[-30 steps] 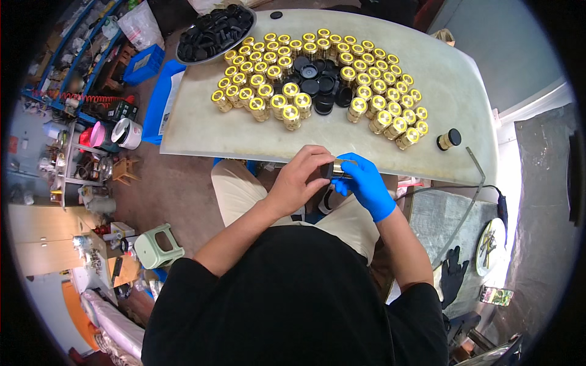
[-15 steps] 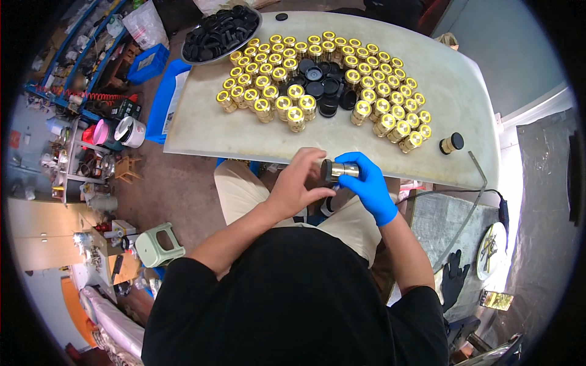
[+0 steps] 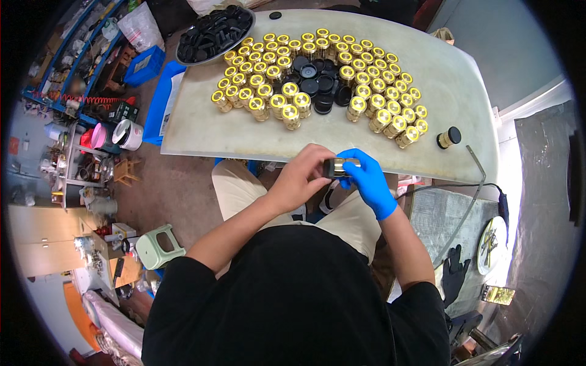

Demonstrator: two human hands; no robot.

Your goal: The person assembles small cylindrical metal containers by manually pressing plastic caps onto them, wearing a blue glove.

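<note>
Just past the table's near edge, over my lap, my right hand point(image 3: 373, 186) in a blue glove grips a short brass cylinder point(image 3: 348, 163) lying sideways. A black round cap point(image 3: 329, 168) sits on its left end. The bare fingers of my left hand point(image 3: 298, 178) are closed round this cap; parts of it are hidden behind them. On the pale table point(image 3: 201, 131), several brass cylinders point(image 3: 292, 118) stand upright in two groups. Between the groups lies a heap of loose black caps point(image 3: 325, 84). One capped cylinder point(image 3: 448, 138) stands apart at the right.
A metal bowl point(image 3: 252, 25) heaped with black caps stands at the far left; a single cap point(image 3: 275, 15) lies beside it. A bent metal rod point(image 3: 475, 160) crosses the right edge. Lower right are a white plate point(image 3: 500, 229), a black glove point(image 3: 453, 274) and a phone point(image 3: 499, 294).
My left hand has moved right, and its fingers have closed round the black cap. The right hand still grips the cylinder. The view has shifted slightly.
</note>
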